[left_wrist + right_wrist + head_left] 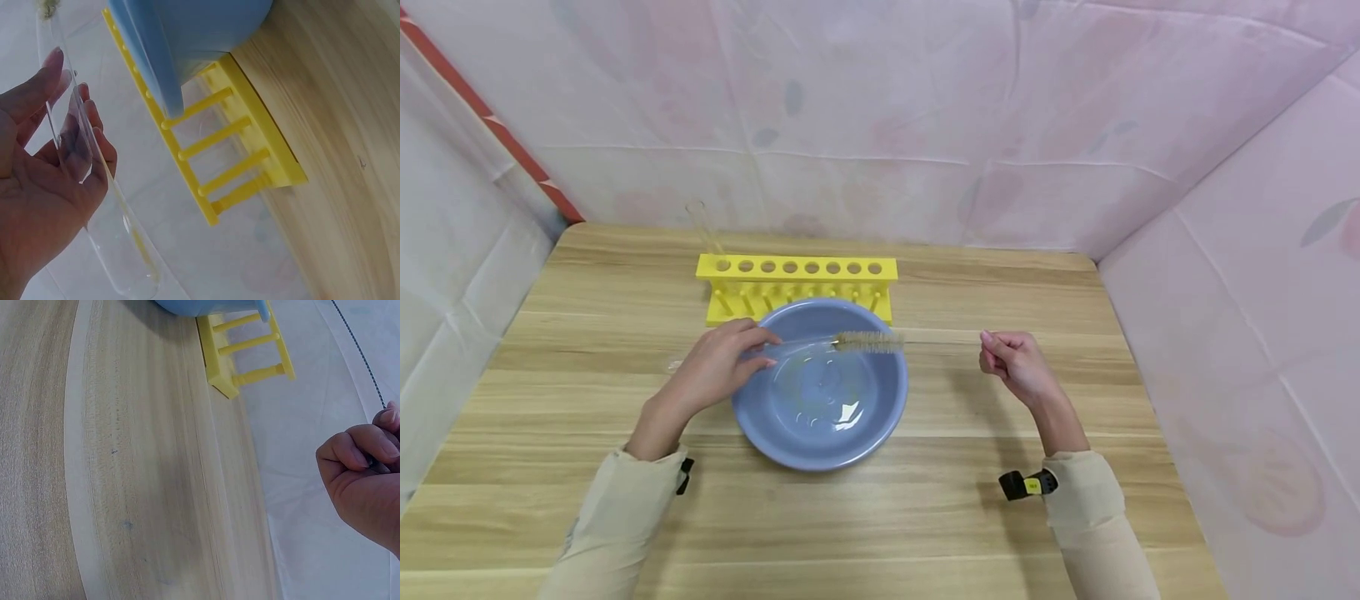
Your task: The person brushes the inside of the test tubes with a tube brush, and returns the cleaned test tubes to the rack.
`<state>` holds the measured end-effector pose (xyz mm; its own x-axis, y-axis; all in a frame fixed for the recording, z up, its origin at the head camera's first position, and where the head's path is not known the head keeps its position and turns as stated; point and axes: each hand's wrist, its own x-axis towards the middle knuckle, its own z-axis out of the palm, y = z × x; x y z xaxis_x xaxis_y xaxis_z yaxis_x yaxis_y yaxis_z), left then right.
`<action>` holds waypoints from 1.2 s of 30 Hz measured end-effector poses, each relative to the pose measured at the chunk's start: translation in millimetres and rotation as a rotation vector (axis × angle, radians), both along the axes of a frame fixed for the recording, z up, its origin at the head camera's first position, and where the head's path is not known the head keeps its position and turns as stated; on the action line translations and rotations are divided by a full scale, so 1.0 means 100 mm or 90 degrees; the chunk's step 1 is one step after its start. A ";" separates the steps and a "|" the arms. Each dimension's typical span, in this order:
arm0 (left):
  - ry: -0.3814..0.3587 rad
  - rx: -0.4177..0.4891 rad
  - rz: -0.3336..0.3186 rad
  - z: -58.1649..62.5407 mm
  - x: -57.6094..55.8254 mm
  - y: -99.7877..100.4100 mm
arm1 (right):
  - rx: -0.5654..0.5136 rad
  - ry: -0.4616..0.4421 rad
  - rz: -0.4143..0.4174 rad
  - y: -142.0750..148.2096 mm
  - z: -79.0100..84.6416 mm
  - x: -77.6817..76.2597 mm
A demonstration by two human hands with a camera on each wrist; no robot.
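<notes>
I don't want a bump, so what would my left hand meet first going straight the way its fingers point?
Beyond the tube your left hand holds, likely the brush, over the bowl; depth is unclear.

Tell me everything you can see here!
Table: 1, light brown, beneath
Basin: 1, blue, on table
Rack: 1, yellow, behind basin
Test tube in rack: 1, clear, leftmost hole
Held test tube: 1, clear, over basin rim
Brush: 1, tan, at held test tube's mouth
Sheeting: uncounted, pale pink, around table
Strip: 1, red, far left corner
Straps: 2, black, wrists
Sleeves: 2, beige, arms
Left hand: 1, bare, holding tube
Right hand: 1, bare, holding brush wire
</notes>
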<state>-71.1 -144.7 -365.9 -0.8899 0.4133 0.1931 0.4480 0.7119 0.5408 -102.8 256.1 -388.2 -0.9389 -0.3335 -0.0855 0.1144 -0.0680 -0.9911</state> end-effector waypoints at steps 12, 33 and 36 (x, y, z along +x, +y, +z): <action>0.001 0.027 -0.020 0.05 -0.01 0.01 | -0.013 -0.003 0.017 0.03 0.00 -0.01; -0.025 0.003 -0.021 0.05 -0.07 0.17 | 0.054 -0.085 0.025 -0.18 0.19 -0.12; -0.017 0.010 -0.023 0.06 -0.08 0.21 | 0.060 -0.090 0.021 -0.26 0.19 -0.12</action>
